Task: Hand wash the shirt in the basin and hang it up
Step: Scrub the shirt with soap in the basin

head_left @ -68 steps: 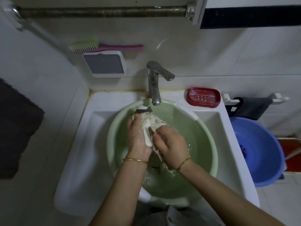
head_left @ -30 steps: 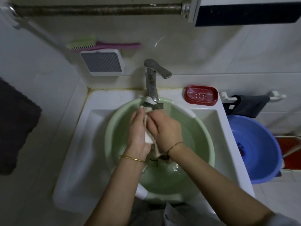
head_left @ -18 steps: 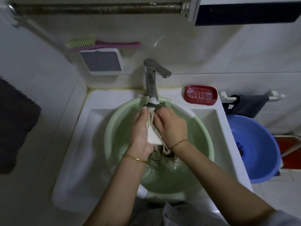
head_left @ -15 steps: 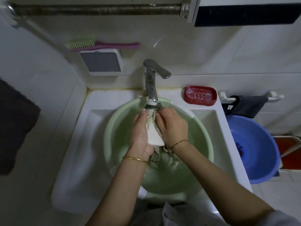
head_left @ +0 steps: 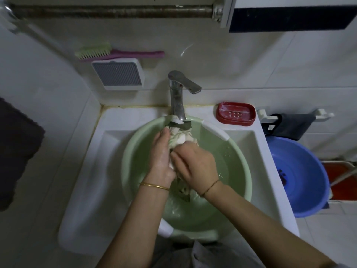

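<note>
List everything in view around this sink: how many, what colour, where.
sink: 1, white, against tiled wall
green basin: 1, green, inside the sink, holding water
tap: 1, chrome, behind the green basin
shirt: 1, pale patterned, bunched over the green basin
soap dish: 1, red, sink's back right corner
wall box: 1, white with grey grille, left of tap
brush: 1, green bristles, pink handle, above the wall box
blue basin: 1, blue, right of sink
dark cloth: 1, dark, rail above blue basin
left hand: 1, grips shirt
right hand: 1, grips shirt
</note>
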